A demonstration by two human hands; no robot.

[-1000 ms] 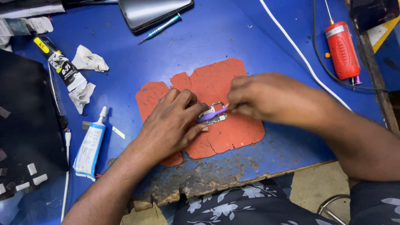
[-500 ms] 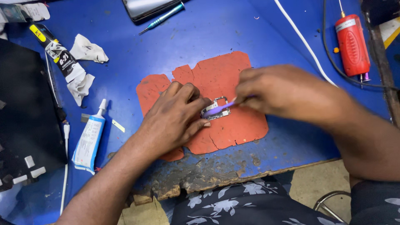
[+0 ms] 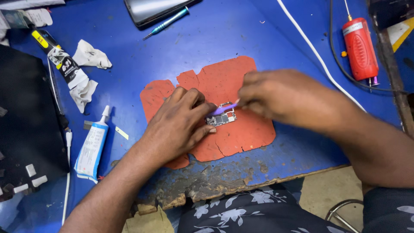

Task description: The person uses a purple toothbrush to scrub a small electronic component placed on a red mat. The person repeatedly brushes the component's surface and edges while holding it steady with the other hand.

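small circuit board (image 3: 221,117) is lying near the middle of the orange mat (image 3: 241,138), which is resting on the blue counter (image 3: 207,39). left hand (image 3: 179,127) is pressing down on the mat just left of the board, fingertips touching its left edge, fingers together and flat rather than gripping. right hand (image 3: 282,97) is sitting just right of the board, pinched shut on a thin purple tool (image 3: 224,108) whose tip is meeting the board's top face.

judgement: board is looking light, stiff, thin and fragile, with exposed components; probably best held by its bare edges, with gentle pressure only. white glue tube (image 3: 92,146) is lying well left of the mat.
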